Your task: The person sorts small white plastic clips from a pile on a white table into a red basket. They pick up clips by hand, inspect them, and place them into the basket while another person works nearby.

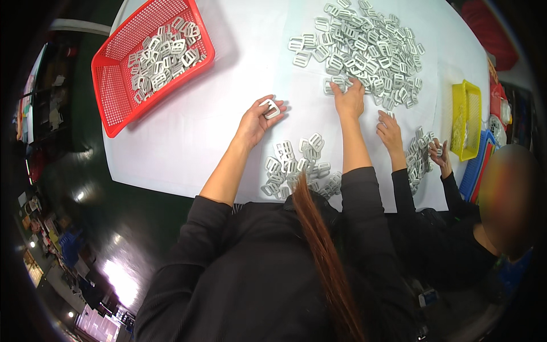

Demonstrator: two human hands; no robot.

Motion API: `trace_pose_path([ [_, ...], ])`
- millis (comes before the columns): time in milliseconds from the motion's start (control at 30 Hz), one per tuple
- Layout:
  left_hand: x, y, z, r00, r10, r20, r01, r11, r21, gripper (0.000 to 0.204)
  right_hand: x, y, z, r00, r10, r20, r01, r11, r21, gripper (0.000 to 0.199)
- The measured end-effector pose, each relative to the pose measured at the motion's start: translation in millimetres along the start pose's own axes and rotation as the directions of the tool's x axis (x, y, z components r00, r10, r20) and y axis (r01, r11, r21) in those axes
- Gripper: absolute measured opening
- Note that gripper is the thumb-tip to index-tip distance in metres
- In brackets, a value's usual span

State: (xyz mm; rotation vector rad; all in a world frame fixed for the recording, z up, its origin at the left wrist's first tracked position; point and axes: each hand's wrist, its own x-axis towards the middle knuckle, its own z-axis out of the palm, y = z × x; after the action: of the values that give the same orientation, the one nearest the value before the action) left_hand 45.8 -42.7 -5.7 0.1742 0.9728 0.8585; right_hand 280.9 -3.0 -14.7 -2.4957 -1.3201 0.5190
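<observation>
A pale grey slide buckle [272, 109] with slots through it rests in my left hand [259, 121], its fingers closed around it above the white table. My right hand [349, 101] reaches to the near edge of a large heap of similar buckles [370, 48]. Its thumb and fingers are apart and touch the buckles there; I see none lifted in it. Close to my body, between my forearms, lies a smaller loose group of buckles [288, 165]. A strand of long hair hangs over part of that group.
A red perforated basket [108, 80] with buckles in it stands at the far left of the white table [171, 154]. On my right a co-worker's hands [390, 134] are at another buckle pile [419, 157]. A yellow basket [467, 117] and a blue tray [480, 165] stand at the right edge.
</observation>
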Motion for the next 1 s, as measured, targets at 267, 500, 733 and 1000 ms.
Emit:
trace_pose_path([
  [267,8.8,-12.8,16.4,0.995,-0.044,0.086,0.044,0.999,0.009,0.031,-0.2,15.7,8.3,0.965,-0.252,0.073,0.253,0.967,-0.014,0.046],
  [500,4.4,-21.6,27.1,0.992,-0.088,0.094,0.085,0.996,0.039,0.032,2.9,24.6,8.8,0.995,-0.100,-0.001,0.098,0.980,0.175,0.050],
  [733,7.1,-24.8,24.5,0.994,-0.085,0.071,0.079,0.993,0.085,0.032,-3.2,25.8,10.2,0.990,-0.081,0.115,0.065,0.988,0.140,0.035],
  [1000,15.0,-31.8,29.9,0.993,-0.112,0.042,0.105,0.984,0.141,0.032,-0.5,-16.7,25.1,0.996,0.072,-0.045,-0.070,0.996,0.057,0.028],
])
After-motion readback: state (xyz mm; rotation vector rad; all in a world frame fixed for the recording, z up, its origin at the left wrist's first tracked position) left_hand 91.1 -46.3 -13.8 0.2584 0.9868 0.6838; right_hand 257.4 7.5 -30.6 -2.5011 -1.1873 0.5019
